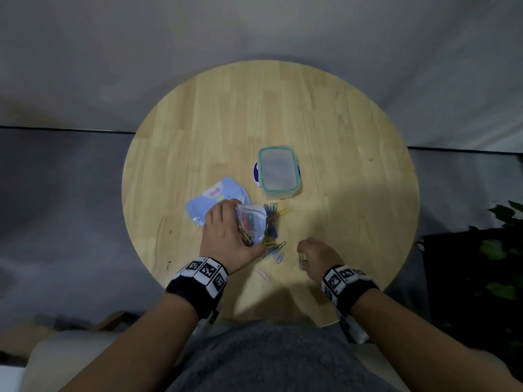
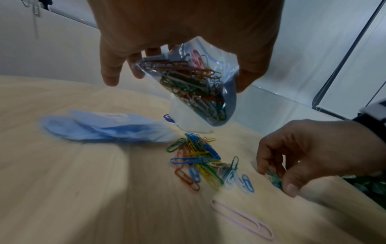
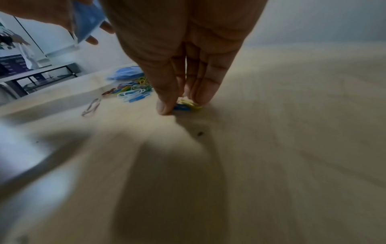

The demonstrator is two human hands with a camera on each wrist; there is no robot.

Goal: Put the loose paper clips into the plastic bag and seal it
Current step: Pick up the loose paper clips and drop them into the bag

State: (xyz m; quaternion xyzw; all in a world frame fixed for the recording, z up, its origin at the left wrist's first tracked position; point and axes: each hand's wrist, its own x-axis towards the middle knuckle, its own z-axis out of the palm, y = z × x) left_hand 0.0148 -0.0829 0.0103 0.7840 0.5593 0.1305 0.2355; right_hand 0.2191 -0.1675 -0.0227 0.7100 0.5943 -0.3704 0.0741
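On my feed, both forearms are bare. Each wrist carries a black band (image 1: pixel 195 287) faced with white tiles printed with black square marker codes; the right wrist's band (image 1: pixel 343 282) matches, with a white strap hanging below it. The torso wears grey fabric (image 1: pixel 280 360).

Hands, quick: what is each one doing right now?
Left hand: grips the clear plastic bag, partly filled with paper clips.
Right hand: pinches a few paper clips at the table.
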